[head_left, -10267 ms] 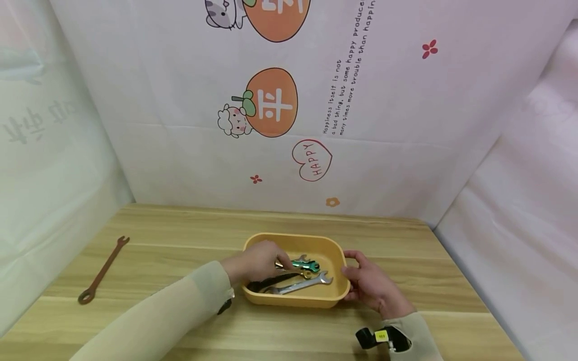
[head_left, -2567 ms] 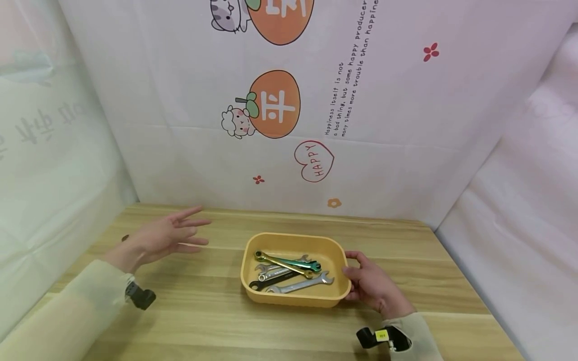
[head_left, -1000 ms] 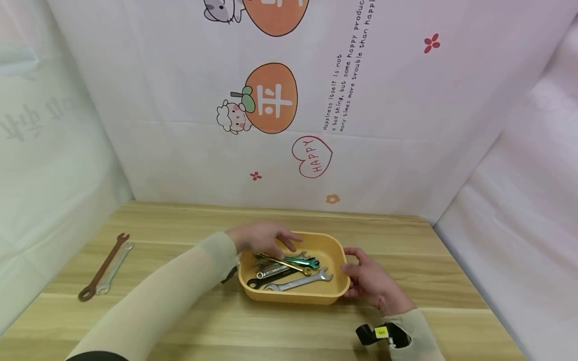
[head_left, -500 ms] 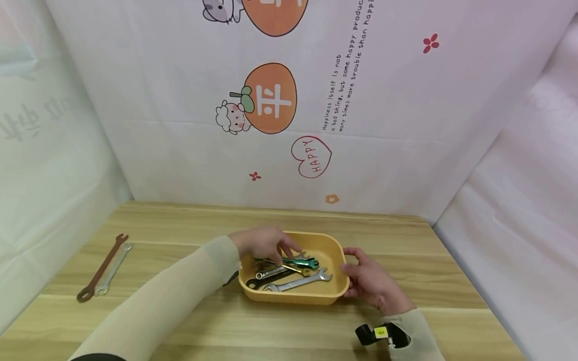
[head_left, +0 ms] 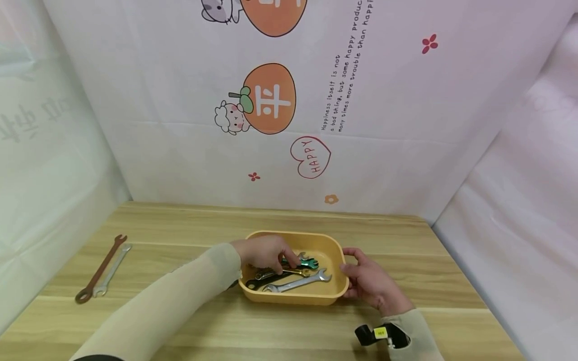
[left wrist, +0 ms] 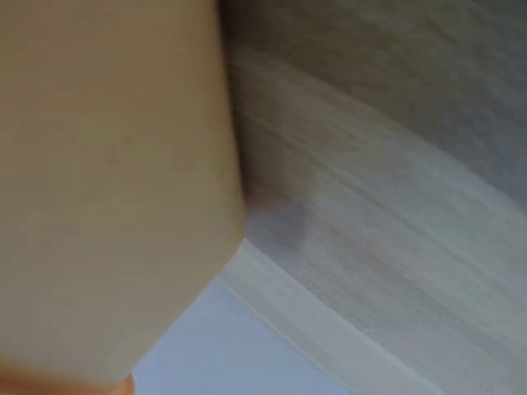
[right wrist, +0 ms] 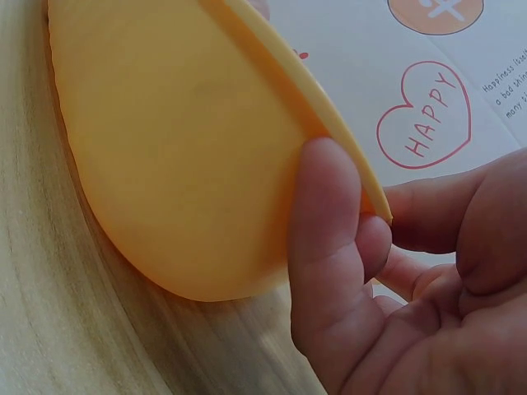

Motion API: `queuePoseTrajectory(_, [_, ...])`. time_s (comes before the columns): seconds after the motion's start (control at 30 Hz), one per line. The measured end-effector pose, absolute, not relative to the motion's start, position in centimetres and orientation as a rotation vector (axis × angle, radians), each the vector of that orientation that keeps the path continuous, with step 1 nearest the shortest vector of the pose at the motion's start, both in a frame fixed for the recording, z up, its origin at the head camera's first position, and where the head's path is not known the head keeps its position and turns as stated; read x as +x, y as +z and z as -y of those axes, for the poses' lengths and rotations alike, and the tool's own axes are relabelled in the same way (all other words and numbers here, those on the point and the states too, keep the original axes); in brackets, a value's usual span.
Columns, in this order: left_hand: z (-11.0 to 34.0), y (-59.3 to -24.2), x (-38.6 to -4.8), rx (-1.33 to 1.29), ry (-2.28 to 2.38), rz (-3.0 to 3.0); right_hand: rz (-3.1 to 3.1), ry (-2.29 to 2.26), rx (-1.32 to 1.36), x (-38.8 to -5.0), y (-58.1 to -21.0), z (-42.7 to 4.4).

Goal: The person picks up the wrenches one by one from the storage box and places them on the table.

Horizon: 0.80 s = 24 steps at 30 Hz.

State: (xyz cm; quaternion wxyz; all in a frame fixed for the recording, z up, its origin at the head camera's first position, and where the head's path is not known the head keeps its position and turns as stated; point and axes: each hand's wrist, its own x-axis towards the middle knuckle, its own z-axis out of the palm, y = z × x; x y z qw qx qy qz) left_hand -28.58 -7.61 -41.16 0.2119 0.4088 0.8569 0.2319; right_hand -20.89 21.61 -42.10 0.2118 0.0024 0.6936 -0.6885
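A yellow plastic bin [head_left: 295, 299] stands on the table, holding several wrenches. My left hand [head_left: 264, 252] reaches down into it from the left, thumb and fingers lowered among the gold wrench [head_left: 303, 273] and the green wrench [head_left: 310, 263]. Whether it pinches one of them is hidden. In front lies a silver open-end wrench [head_left: 300, 285], beside a black wrench [head_left: 254, 284] that is partly covered. With fingers and thumb, my right hand [head_left: 372, 278] grips the bin's right end; the right wrist view shows this hand [right wrist: 395, 296] pinching the rim.
At the table's left lie a brown wrench [head_left: 100, 271] and a slim silver wrench [head_left: 112, 271], side by side. Printed white cloth [head_left: 384, 165] stands along the back and sides. The left wrist view shows mostly the bin's outer wall [left wrist: 107, 181] and wooden tabletop [left wrist: 395, 214].
A slim silver wrench now lies beside the brown one at left. My left hand came back to the bin and has sunk lower among the wrenches; the gold wrench shifted. The right hand stays put.
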Motion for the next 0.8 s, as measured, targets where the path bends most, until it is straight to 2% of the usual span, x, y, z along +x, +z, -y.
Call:
queuePoseTrajectory(0.37, [7.49, -41.68, -28.32, 1.257, 0.51, -2.458, -1.93, -1.916, 0.013, -20.96, -42.33, -21.65])
queuePoseTrajectory(0.67, [7.1, -42.09, -27.69, 1.523, 0.383, -2.486, -1.93, -1.911, -0.003, -20.92, -42.32, -21.63])
queuePoseTrajectory(0.8, [7.06, -42.1, -27.64, 1.508, 0.374, -2.503, -1.937, -1.909, 0.003, -20.98, -42.39, -21.62])
